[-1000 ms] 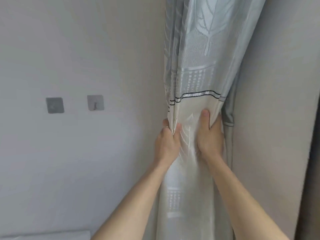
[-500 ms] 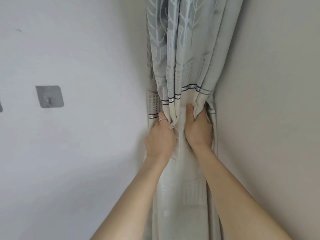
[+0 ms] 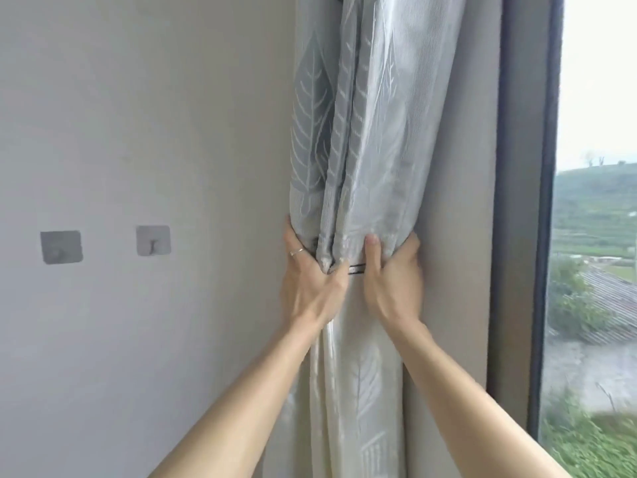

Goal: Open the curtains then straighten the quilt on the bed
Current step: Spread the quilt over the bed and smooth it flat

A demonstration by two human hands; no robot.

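curtain (image 3: 365, 139) | grey-white, leaf print, bunched in corner | both hands (image 3: 312, 281) (image 3: 393, 274) clasp the bundle

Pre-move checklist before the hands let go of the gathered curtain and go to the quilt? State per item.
1. The grey-and-white leaf-patterned curtain is bunched beside the pale wall: ok.
2. The left hand and right hand both grip the bundle: ok.
3. The window pane on the right is uncovered: ok; its far side is out of view.
4. Bundle will stay when released: cannot tell, no tie visible.
5. The two square grey wall hooks have nothing hanging on them: ok.
6. State of the quilt: cannot tell, out of frame.
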